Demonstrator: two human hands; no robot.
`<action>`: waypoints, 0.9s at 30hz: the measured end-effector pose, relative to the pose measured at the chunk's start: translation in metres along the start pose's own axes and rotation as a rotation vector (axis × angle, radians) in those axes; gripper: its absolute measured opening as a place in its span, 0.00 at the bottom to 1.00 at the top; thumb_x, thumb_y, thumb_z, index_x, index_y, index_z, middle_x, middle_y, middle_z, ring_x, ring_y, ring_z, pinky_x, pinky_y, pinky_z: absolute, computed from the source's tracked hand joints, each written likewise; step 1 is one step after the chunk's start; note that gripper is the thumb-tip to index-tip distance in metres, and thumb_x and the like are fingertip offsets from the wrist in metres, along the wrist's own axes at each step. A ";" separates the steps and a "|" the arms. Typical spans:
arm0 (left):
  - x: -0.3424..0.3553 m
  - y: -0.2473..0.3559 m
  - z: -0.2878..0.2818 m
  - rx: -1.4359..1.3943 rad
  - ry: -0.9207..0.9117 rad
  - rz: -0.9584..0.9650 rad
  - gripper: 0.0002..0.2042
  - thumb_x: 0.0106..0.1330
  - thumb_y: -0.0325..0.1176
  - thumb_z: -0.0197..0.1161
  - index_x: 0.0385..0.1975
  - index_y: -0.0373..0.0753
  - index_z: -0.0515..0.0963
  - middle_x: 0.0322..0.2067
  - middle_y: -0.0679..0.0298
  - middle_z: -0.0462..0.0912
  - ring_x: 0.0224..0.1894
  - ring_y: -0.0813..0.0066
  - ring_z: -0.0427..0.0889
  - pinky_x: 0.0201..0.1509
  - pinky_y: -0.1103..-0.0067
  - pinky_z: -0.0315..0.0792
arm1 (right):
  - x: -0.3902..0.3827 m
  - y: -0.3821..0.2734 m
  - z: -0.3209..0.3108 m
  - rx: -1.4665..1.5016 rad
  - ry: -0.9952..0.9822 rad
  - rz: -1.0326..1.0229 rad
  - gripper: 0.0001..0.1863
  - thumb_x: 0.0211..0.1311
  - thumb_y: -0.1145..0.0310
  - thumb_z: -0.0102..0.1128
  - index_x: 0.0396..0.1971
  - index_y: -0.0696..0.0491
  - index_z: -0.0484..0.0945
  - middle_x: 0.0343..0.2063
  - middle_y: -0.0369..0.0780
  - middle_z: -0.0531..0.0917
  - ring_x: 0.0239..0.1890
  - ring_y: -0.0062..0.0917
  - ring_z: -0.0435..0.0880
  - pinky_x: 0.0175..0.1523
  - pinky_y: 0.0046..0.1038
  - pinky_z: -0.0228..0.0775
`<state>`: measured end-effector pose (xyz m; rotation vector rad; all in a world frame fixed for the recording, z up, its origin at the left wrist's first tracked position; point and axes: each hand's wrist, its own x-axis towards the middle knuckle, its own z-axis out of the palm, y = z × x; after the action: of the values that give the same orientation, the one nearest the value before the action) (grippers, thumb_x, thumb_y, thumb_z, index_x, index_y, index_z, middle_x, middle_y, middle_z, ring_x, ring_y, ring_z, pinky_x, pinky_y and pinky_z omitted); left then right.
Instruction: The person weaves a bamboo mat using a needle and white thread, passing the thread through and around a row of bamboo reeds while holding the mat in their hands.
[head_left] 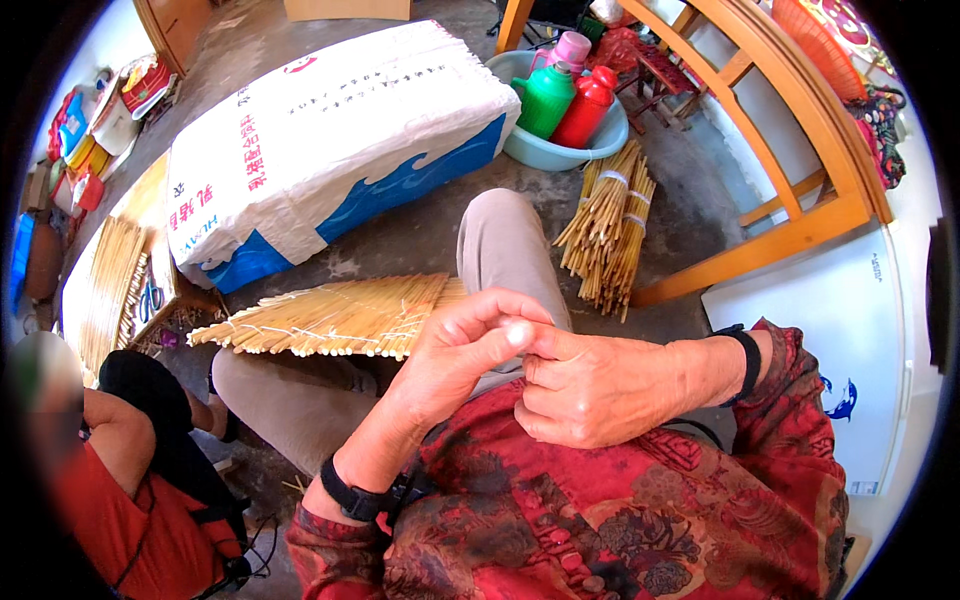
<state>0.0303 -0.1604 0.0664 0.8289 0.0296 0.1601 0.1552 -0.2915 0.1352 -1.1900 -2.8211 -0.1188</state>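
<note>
My left hand (462, 355) and my right hand (600, 390) meet in front of my lap, thumbs and forefingers pinched together. Whatever is between the fingertips, if anything, is too small to make out; the other fingers of my right hand are curled. Just behind my left hand, a woven mat of pale straw-coloured sticks (310, 315), bound with white string, rests across my grey-trousered legs (505, 240).
A white-and-blue wrapped box (330, 130) lies ahead. A blue basin (600, 150) holds flasks, beside stick bundles (610, 230). A wooden frame (745, 270) and white fridge (850, 370) are right. A person in orange (130, 510) sits left, near another mat (110, 290) and scissors (150, 300).
</note>
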 end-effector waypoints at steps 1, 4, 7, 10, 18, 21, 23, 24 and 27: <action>0.002 0.000 0.000 0.012 -0.017 -0.006 0.11 0.67 0.32 0.58 0.44 0.34 0.75 0.38 0.68 0.79 0.42 0.82 0.74 0.50 0.81 0.69 | -0.001 -0.002 -0.001 -0.004 -0.022 0.014 0.07 0.41 0.66 0.55 0.17 0.53 0.72 0.17 0.35 0.72 0.26 0.27 0.74 0.55 0.37 0.62; 0.007 -0.001 0.002 0.017 -0.037 -0.011 0.09 0.66 0.31 0.59 0.41 0.34 0.76 0.36 0.69 0.79 0.41 0.83 0.74 0.49 0.82 0.69 | -0.003 -0.003 -0.003 0.003 -0.056 0.030 0.08 0.40 0.65 0.56 0.20 0.53 0.73 0.18 0.34 0.71 0.27 0.26 0.73 0.51 0.34 0.63; 0.009 -0.002 0.004 -0.020 -0.045 -0.012 0.08 0.66 0.31 0.59 0.41 0.35 0.76 0.35 0.69 0.78 0.40 0.83 0.74 0.48 0.82 0.69 | -0.003 -0.003 -0.008 0.033 -0.064 0.033 0.10 0.41 0.64 0.56 0.24 0.54 0.75 0.19 0.34 0.71 0.28 0.26 0.73 0.50 0.34 0.64; 0.011 -0.001 0.005 -0.054 -0.059 -0.027 0.08 0.66 0.30 0.59 0.40 0.35 0.76 0.35 0.70 0.78 0.40 0.84 0.74 0.47 0.83 0.69 | -0.004 -0.002 -0.011 0.059 -0.067 0.039 0.13 0.41 0.64 0.56 0.27 0.55 0.77 0.19 0.34 0.71 0.29 0.27 0.74 0.49 0.34 0.64; 0.013 0.003 0.004 -0.034 -0.095 -0.044 0.07 0.66 0.30 0.59 0.39 0.35 0.76 0.34 0.70 0.78 0.38 0.85 0.74 0.46 0.84 0.70 | 0.000 -0.003 -0.009 0.024 0.012 0.047 0.07 0.40 0.65 0.54 0.17 0.52 0.72 0.17 0.34 0.72 0.25 0.25 0.73 0.51 0.34 0.64; 0.011 0.005 0.004 0.005 -0.079 -0.055 0.08 0.63 0.30 0.61 0.38 0.35 0.76 0.34 0.68 0.78 0.38 0.82 0.75 0.45 0.81 0.70 | 0.001 -0.002 -0.007 -0.049 0.010 0.014 0.07 0.39 0.65 0.54 0.17 0.52 0.72 0.17 0.34 0.72 0.26 0.25 0.74 0.51 0.34 0.64; 0.010 0.006 0.007 0.055 -0.051 -0.012 0.08 0.65 0.31 0.58 0.39 0.34 0.76 0.35 0.66 0.79 0.39 0.79 0.76 0.47 0.79 0.70 | -0.002 -0.003 -0.007 -0.115 0.011 0.016 0.07 0.40 0.66 0.54 0.17 0.53 0.72 0.18 0.34 0.72 0.27 0.26 0.74 0.55 0.35 0.63; 0.010 0.007 0.007 0.049 -0.058 -0.011 0.08 0.65 0.31 0.58 0.39 0.34 0.76 0.35 0.66 0.79 0.39 0.79 0.76 0.47 0.79 0.70 | -0.002 -0.003 -0.008 -0.117 0.003 0.020 0.07 0.40 0.66 0.54 0.17 0.53 0.72 0.18 0.34 0.72 0.27 0.26 0.74 0.55 0.35 0.63; 0.004 0.014 0.004 0.009 -0.062 0.011 0.11 0.68 0.33 0.54 0.40 0.32 0.76 0.37 0.62 0.80 0.41 0.76 0.77 0.50 0.76 0.70 | 0.001 0.003 -0.008 -0.147 0.011 -0.023 0.07 0.40 0.66 0.53 0.17 0.53 0.72 0.19 0.35 0.72 0.30 0.28 0.76 0.59 0.37 0.62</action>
<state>0.0325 -0.1537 0.0801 0.8426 -0.0327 0.1442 0.1570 -0.2896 0.1434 -1.1796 -2.8602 -0.3391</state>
